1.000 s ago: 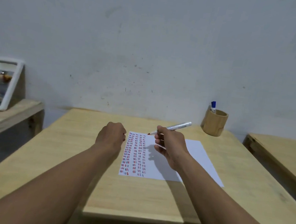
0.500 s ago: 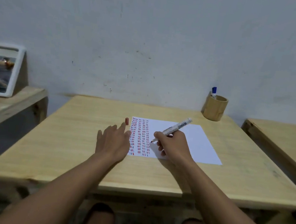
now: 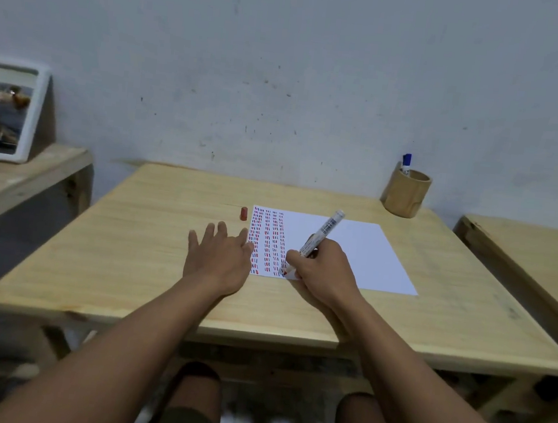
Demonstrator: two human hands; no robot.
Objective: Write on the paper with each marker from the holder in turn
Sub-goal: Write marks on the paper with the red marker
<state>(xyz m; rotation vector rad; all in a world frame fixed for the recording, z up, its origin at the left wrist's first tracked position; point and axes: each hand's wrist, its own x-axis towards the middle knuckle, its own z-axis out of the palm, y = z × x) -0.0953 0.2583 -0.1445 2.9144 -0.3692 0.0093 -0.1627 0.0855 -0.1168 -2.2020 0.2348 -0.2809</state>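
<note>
Your right hand [image 3: 324, 273] has its fingers clamped on the silver marker [image 3: 319, 236], red tip down on the paper [image 3: 352, 253] near its front left corner, barrel tilted up and away toward the back right. The left part of the sheet is filled with columns of short red and blue dashes; the rest is blank. Your left hand [image 3: 217, 260] lies flat on the worktop [image 3: 129, 247], fingers spread apart, holding nothing, fingertips touching the paper's left edge. The red cap [image 3: 243, 213] stands just beside the sheet's far left corner. At the back right, the wooden holder [image 3: 407, 193] has a blue-capped marker [image 3: 406, 163] sticking out.
</note>
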